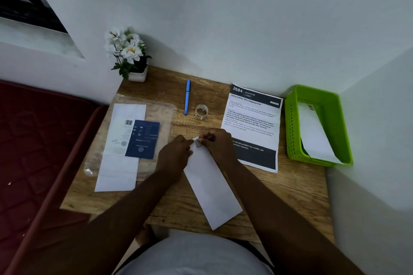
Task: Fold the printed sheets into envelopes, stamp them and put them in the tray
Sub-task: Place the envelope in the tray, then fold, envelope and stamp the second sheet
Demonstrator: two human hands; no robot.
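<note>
A white envelope [212,187] lies slantwise on the wooden desk [290,196] in front of me. Above its far end my left hand [173,156] and my right hand [215,140] meet and together pinch a small stamp [196,140]. A printed sheet [254,127] with black header and footer lies flat to the right. At the desk's right edge stands the green tray [290,127], with one white envelope [315,136] inside it.
On the left lie a plastic sleeve [161,118], white envelopes [120,169] and a dark blue booklet [143,138]. A blue pen [187,97] and a tape roll [201,112] lie further back. A flower pot [137,73] stands at the wall. A red mattress [33,140] borders the left.
</note>
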